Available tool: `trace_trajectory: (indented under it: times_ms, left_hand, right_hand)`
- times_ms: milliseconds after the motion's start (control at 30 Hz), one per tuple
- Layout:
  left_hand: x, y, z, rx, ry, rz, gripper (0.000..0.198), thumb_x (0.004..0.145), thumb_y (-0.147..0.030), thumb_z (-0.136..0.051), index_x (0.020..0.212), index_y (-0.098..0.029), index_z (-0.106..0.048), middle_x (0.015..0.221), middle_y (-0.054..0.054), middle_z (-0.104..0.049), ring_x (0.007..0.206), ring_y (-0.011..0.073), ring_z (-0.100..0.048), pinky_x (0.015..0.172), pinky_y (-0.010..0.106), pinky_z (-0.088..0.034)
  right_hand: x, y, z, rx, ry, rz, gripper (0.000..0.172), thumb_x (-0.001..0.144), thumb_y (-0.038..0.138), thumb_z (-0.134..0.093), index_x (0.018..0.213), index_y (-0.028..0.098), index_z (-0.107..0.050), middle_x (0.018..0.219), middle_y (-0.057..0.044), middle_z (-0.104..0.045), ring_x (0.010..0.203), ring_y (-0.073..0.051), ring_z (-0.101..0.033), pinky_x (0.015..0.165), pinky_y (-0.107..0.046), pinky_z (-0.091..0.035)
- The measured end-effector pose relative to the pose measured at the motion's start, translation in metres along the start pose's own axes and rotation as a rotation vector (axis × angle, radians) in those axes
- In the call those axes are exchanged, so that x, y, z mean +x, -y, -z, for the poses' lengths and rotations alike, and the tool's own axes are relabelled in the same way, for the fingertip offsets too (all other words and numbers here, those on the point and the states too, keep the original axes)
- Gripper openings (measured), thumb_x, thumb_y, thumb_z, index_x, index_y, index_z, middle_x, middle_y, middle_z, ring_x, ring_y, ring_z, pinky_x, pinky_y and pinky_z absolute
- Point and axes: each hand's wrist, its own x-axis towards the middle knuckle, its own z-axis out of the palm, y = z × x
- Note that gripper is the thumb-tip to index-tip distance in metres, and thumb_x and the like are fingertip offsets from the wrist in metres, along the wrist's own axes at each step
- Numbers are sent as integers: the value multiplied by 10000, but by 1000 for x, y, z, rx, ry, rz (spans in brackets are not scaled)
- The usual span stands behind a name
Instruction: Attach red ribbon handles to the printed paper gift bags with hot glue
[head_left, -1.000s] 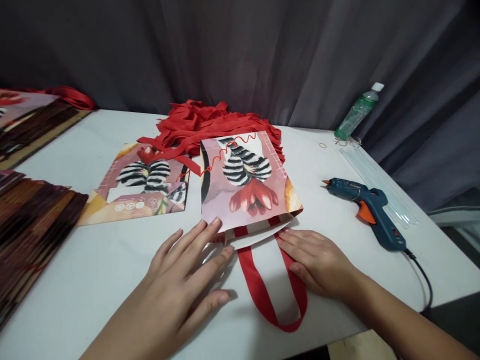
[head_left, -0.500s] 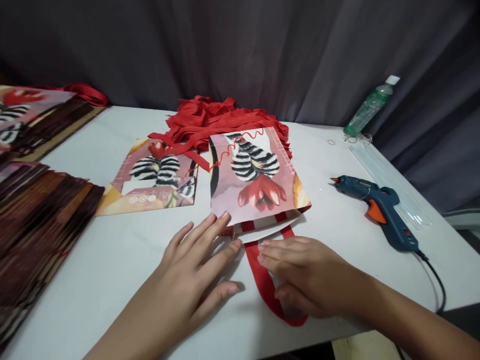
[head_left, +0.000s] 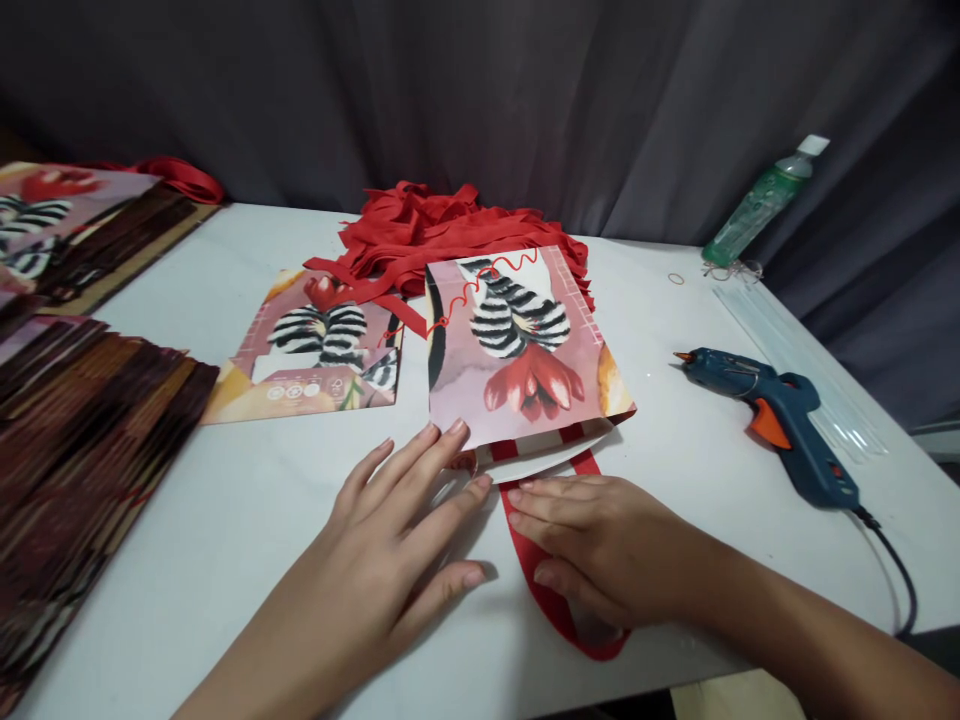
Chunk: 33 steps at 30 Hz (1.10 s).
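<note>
A paper bag (head_left: pixel 517 360) printed with a red flower and black-and-white stripes lies on the table, its mouth slightly gaping toward me. From the mouth loops a red ribbon handle (head_left: pixel 541 580). My left hand (head_left: pixel 409 545) is open, fingers spread, with fingertips on the bag's lower left corner and mouth edge. Flat across the left strand of the ribbon handle lie the fingers of my right hand (head_left: pixel 600 545), close to the mouth. Its palm hides part of the loop, and its thumb is apart from the fingers.
Behind the bag is a heap of red ribbons (head_left: pixel 465 235). A second printed bag (head_left: pixel 322 345) lies left of it, beside stacked folded bags (head_left: pixel 97 450). To the right are a glue gun (head_left: pixel 772 420), clear glue sticks (head_left: pixel 810 370) and a green bottle (head_left: pixel 765 205).
The whole view has shifted slightly, so things appear farther right. My right fingers have slid a little left across the red ribbon handle. My left hand stays at the bag's corner.
</note>
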Motion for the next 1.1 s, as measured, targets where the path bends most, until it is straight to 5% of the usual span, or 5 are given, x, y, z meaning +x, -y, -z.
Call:
trace_trajectory:
  times_ms: [1100]
  left_hand:
    - [0,-1,0,6,-9,-7,466,894,-433,-564,1326,-260,-548,1586,100,-238,1420,321,-300,1171,468,-197]
  right_hand:
    - [-2,0,-1,29,17,-21,393,991,281,-384,1222,71,-623,1316,-120,-620,1202,-210,-589,1084,-313,-426]
